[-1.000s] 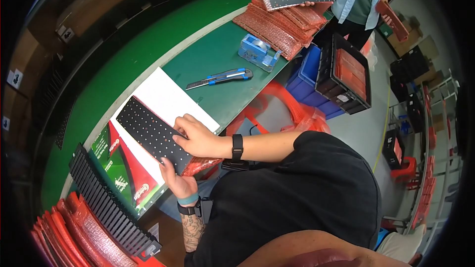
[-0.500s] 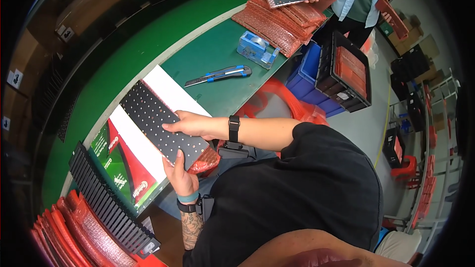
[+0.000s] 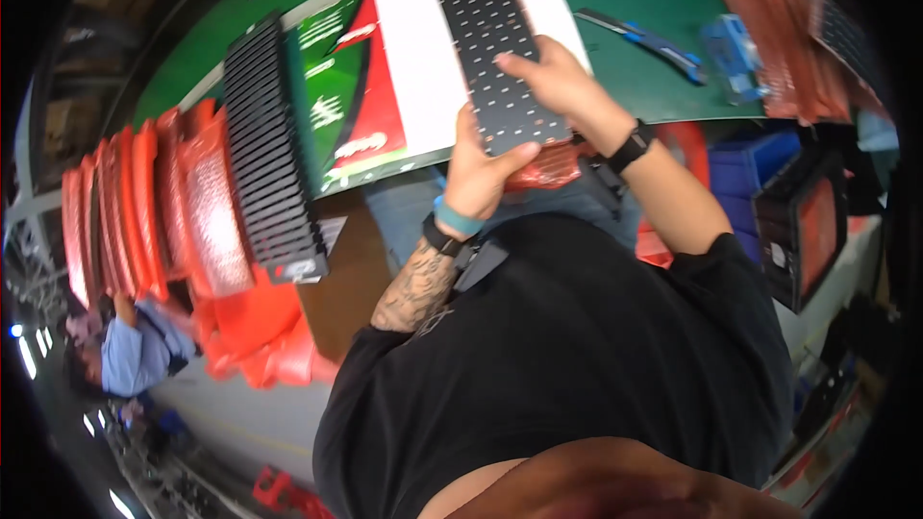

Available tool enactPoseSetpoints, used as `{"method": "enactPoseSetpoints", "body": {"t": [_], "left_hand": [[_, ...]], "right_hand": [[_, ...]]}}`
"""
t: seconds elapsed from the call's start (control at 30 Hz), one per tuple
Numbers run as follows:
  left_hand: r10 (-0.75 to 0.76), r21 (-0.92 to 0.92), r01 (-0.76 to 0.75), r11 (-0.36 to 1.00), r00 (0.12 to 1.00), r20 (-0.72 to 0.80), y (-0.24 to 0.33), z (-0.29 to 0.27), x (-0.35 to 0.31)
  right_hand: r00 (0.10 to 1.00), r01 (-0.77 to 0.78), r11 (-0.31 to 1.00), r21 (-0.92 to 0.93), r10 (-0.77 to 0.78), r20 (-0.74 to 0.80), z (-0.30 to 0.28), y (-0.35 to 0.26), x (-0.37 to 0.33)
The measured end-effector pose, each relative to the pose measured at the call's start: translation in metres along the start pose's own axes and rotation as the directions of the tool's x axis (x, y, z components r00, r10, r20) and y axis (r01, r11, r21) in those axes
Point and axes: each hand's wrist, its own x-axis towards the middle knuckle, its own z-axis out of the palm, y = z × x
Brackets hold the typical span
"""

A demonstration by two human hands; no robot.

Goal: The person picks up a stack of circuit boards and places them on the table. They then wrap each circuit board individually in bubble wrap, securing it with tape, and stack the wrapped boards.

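Note:
A long black board with rows of small white dots (image 3: pixel 500 67) lies at a slant over the white part of a printed sheet, its near end toward me. My left hand (image 3: pixel 474 171) grips its near left edge, the thumb on the face. My right hand (image 3: pixel 562 86) closes on its right edge, thumb on the dotted face and fingers hidden beneath. Under the board's near end pokes out a crinkled red bubble-wrap piece (image 3: pixel 545 171); whether it wraps the board's underside is hidden.
Left of the white, red and green sheet (image 3: pixel 389 125) stand a black slotted rack (image 3: pixel 264 135) and several red bubble-wrap packs (image 3: pixel 216 202). Rightward lie a blue-black box cutter (image 3: pixel 654 43), a blue tape dispenser (image 3: pixel 733 58), stacked red packs (image 3: pixel 784 48) and crates (image 3: pixel 793 221). A person (image 3: pixel 144 346) is far left.
My view has swung to the left, bringing the red packs and another person into sight. Both hands keep hold of the dotted board; my left thumb now lies across its near end.

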Motion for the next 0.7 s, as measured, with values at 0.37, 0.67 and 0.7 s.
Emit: {"method": "enactPoseSetpoints", "body": {"t": [0.37,0.67,0.7], "left_hand": [[0.024,0.071,-0.015,0.997,0.992,-0.12,-0.01,-0.002,-0.017],[-0.02,-0.075,0.013,0.997,0.995,-0.102,0.007,0.019,-0.005],[-0.05,-0.11,0.035,0.993,0.988,-0.143,0.009,0.018,-0.004]], "right_hand": [[0.99,0.122,0.967,-0.223,-0.135,-0.045,-0.001,0.053,-0.008],[0.997,0.008,0.996,-0.084,-0.014,-0.071,-0.004,-0.001,-0.028],[0.998,-0.021,0.997,-0.077,0.016,-0.063,-0.002,-0.005,-0.029]]}}
